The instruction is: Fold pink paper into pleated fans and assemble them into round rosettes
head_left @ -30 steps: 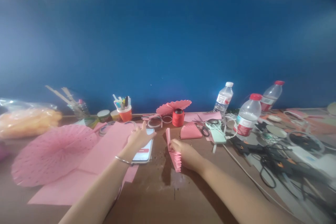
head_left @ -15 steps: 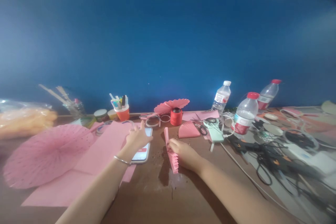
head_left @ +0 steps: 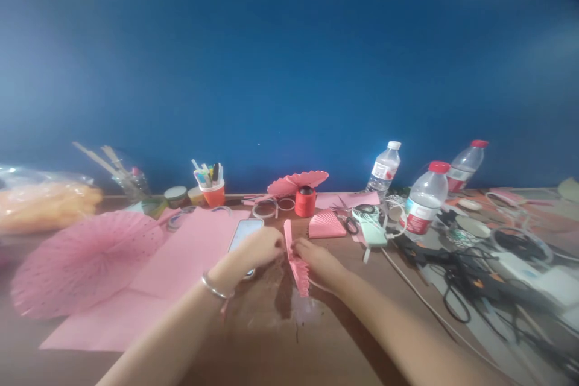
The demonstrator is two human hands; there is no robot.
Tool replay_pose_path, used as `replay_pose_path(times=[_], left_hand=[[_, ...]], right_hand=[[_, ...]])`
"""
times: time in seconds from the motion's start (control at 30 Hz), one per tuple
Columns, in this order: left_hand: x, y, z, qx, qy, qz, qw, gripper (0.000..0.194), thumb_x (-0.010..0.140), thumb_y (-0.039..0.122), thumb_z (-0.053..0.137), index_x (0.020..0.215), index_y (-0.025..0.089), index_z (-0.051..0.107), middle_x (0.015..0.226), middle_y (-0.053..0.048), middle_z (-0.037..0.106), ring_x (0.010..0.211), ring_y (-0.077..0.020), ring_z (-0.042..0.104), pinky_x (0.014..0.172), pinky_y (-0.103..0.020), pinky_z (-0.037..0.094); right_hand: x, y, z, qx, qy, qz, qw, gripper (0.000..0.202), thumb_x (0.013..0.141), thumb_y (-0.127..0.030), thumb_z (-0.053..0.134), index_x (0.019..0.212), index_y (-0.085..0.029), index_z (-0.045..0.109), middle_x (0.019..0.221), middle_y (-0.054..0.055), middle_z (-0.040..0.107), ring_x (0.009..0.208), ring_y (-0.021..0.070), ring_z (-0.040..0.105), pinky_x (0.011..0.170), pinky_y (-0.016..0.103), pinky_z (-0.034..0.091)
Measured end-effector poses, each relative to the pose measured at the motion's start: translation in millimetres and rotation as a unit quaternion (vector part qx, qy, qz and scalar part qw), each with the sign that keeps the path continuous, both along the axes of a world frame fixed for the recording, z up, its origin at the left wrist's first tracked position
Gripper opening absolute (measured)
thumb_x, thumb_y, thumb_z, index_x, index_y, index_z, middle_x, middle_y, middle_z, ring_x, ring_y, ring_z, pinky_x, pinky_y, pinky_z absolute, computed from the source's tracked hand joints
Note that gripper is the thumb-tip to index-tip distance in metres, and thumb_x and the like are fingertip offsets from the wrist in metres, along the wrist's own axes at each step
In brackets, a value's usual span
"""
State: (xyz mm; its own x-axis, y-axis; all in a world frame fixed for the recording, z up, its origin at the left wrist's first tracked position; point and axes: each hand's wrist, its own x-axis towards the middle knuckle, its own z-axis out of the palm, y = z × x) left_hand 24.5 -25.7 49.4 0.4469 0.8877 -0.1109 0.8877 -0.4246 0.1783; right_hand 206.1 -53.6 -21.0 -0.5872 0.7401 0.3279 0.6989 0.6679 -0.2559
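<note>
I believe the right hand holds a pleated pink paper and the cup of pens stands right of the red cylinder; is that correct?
Not quite: the head view shows the cup of pens left of the red cylinder. The right hand does hold the pleated pink paper.

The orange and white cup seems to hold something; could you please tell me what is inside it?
Several slim, pen-like items, one black, stick up from the cup; its wall hides their lower ends.

Matt, pleated pink paper strip (head_left: 297,271); glossy clear plastic bottle (head_left: 424,202); smooth brown tabletop (head_left: 257,338).
</note>
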Motion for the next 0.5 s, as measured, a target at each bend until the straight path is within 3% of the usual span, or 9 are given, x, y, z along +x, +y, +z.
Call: replay_pose_path(times=[0.13,0.33,0.5], left_hand=[[12.4,-12.0,-8.7,-0.010,0.025,-0.047,0.999,0.020,0.066,0.017,0.046,0.068,0.020,0.066,0.061,-0.006,0.064,0.053,-0.0176,0.057,0.051,-0.027,0.037],[18.0,-8.8,-18.0,0.022,0.035,-0.046,0.998,0.020,0.071,0.021,0.046,0.072,0.019,0.066,0.076,-0.010,0.067,0.072,-0.0228,0.062,0.062,-0.031,0.043],[16.9,-9.1,-19.6,0.032,0.038,-0.048,0.998,0.022,0.076,0.023,0.044,0.074,0.018,0.065,0.079,-0.010,0.066,0.075,-0.0227,0.063,0.066,-0.031,0.045]], right_hand=[[0.4,0.1,-0.8,-0.009,0.003,-0.012,1.000,0.021,0.080,-0.003,0.038,0.094,-0.016,0.047,0.098,0.007,0.055,0.081,0.0149,0.056,0.069,0.024,0.041],[-0.2,-2.3,1.3,-0.021,-0.004,-0.012,1.000,0.015,0.084,-0.007,0.039,0.092,-0.015,0.049,0.097,0.009,0.054,0.078,0.0152,0.057,0.067,0.025,0.042],[1.0,-3.6,4.3,-0.038,0.006,-0.002,0.999,0.015,0.084,-0.009,0.042,0.095,-0.015,0.050,0.099,0.009,0.053,0.082,0.0153,0.058,0.072,0.025,0.043]])
